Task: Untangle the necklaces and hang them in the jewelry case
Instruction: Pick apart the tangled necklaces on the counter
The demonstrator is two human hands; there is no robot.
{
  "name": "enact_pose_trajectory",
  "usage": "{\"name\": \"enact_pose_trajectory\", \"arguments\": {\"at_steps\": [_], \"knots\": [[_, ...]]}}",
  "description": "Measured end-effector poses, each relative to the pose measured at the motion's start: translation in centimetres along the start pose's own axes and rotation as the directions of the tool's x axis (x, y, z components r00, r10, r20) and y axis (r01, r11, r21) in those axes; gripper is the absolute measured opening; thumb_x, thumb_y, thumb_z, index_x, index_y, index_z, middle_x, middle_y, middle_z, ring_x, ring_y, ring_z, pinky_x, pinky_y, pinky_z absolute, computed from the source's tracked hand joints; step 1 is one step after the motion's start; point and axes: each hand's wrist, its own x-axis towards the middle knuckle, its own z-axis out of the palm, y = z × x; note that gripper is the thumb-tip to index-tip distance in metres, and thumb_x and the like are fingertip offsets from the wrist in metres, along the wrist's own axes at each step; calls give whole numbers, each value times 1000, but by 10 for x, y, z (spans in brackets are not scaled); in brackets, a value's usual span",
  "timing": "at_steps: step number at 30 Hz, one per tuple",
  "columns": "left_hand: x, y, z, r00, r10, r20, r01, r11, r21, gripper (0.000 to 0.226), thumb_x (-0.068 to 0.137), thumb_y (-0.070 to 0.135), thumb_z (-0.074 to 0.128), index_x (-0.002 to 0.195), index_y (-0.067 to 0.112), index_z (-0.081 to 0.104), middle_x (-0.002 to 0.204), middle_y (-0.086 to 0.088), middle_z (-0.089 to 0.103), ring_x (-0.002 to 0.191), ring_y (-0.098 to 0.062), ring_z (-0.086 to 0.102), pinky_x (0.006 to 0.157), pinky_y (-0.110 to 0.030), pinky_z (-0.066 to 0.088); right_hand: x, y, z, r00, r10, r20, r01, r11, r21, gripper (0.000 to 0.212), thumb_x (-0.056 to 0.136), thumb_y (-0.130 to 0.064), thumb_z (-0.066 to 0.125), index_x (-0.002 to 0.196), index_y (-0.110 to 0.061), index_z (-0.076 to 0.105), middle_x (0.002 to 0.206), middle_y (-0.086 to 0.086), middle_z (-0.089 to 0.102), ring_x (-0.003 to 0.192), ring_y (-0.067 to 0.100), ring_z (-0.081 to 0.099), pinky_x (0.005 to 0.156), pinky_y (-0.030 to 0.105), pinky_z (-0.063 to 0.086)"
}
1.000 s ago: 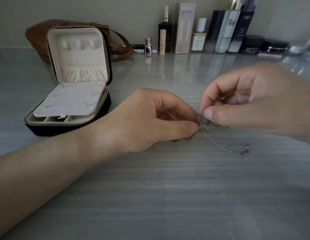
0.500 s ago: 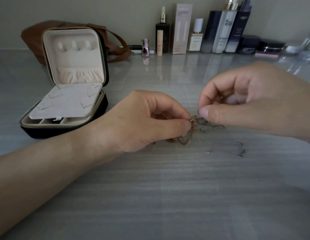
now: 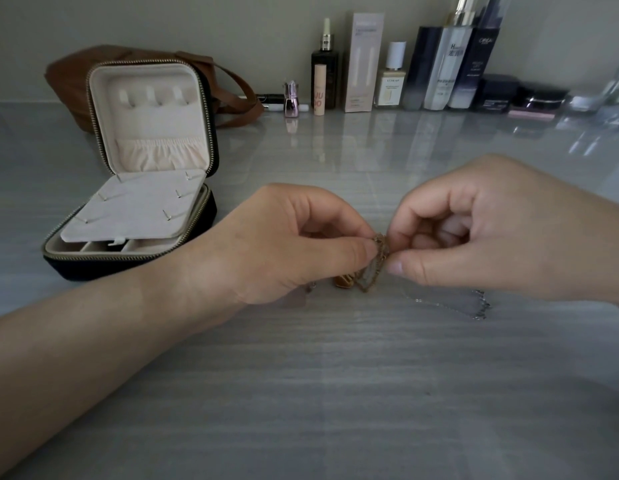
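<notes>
The knot of necklaces (image 3: 380,261) is too fine to tell strand from strand, and is partly hidden by the left hand (image 3: 283,244) and right hand (image 3: 491,230) pinching it. A thin silver chain (image 3: 450,305) vanishes under the right hand. The top edge cuts off the tall bottles (image 3: 474,57).

Pinching the tangled necklaces (image 3: 380,252) between thumb and forefinger of the left hand (image 3: 287,244) and also of the right hand (image 3: 491,233), fingertips nearly meeting. Curling the other fingers toward the palms. Stretching the bare left forearm (image 3: 93,341) in from lower left.
</notes>
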Motion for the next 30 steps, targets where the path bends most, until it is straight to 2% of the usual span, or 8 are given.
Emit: {"name": "enact_pose_trajectory", "arguments": {"at_steps": [2,10,13,17,19,22,26,30], "knots": [[0,0,0,1000,-14,-10,14,1000,6,3,64,20,73,63,21,71,57,7,65,49,1,56,49,-11,42,-1,0,-3,1000,-12,-19,12,1000,-8,11,59,-36,68,66,-30,74,49,-13,59,39,1,46,42,13,36],[2,-1,-4,999,-20,-37,21,1000,4,5,65,19,69,63,23,71,59,7,66,50,1,56,49,-9,42,-4,-1,-11,996,-45,-73,43,999,-25,11,63,-35,66,67,-32,76,61,-12,69,53,6,61,58,25,51],[2,-1,-4,999,-22,-33,23,1000,12,3,64,21,69,64,23,70,58,8,66,50,2,56,49,-9,41,-3,-1,-12,995,-52,-90,50,999,-20,10,63,-34,66,65,-32,76,61,-15,69,54,3,62,56,18,50],[2,0,-4,999,-13,-36,13,1000,6,2,65,21,68,64,23,69,55,10,63,45,3,52,48,-8,39,-5,-1,-13,992,-45,-114,41,998,-44,8,64,-41,78,67,-34,75,61,-16,69,55,4,63,58,21,50],[2,-1,-4,999,-9,-45,9,1000,-4,4,65,22,67,64,22,71,59,7,67,47,3,54,49,-8,40,-6,-2,-13,993,-47,-112,42,998,-44,9,64,-42,79,69,-36,74,61,-18,68,56,2,64,55,14,48],[3,-2,-5,998,-2,-56,3,1000,7,6,66,22,67,64,24,72,59,8,67,52,2,58,49,-6,39,-5,-2,-15,991,-31,-129,27,999,-30,5,63,-34,70,65,-32,73,51,-14,64,47,0,57,48,7,41],[4,-2,-6,998,13,-68,-11,999,32,6,68,23,68,64,26,72,56,13,63,49,4,53,50,-7,39,-4,2,-15,995,-21,-99,19,1000,-20,12,60,-37,81,65,-32,72,49,-10,60,42,2,48,46,8,38],[4,-1,-6,997,14,-79,-10,999,53,6,68,26,67,63,26,70,53,16,60,47,5,51,50,-6,38,-3,6,-17,994,-36,-106,42,998,56,11,59,-35,70,69,-30,71,56,-10,64,47,5,55,50,9,42]]}}
